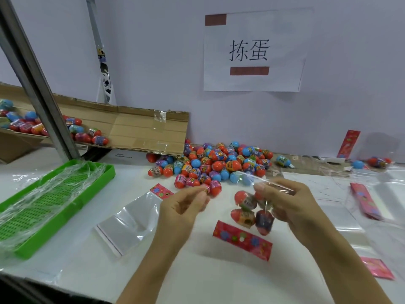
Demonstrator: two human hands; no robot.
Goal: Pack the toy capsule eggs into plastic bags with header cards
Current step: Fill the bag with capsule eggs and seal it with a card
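Hands: the right hand (291, 200) pinches the mouth of a clear plastic bag (258, 207) between thumb and fingers and holds it lifted off the surface (197, 270); the left hand (184, 207) is closed, fingertips together, on one capsule egg (207, 189) just beside the bag's opening.
Bag contents: about four eggs hang at the bottom of the held bag, weighting it so that it drops straight from the pinch; the exact count is hard to tell through the film.
Step in hand: likely feeding another egg in, since the left hand brings it level with the opening while the right keeps the mouth up and reachable.
Egg supply: the loose pile of eggs (219, 165) lies along the far edge of the surface against the wall, within easy reach of both hands; more eggs sit in the tilted cardboard chute (131, 130) at the far left corner, which seems to slope down toward that pile.
Header cards: one red card (242, 242) lies flat directly under the held bag, probably staged for closing it; further cards lie near the right edge.
Spare bags: an empty bag with its card (131, 220) lies left of the hands, apparently the next in line.
Green tray (65, 216): it lies at the left edge, draped in loose film, holding no eggs.
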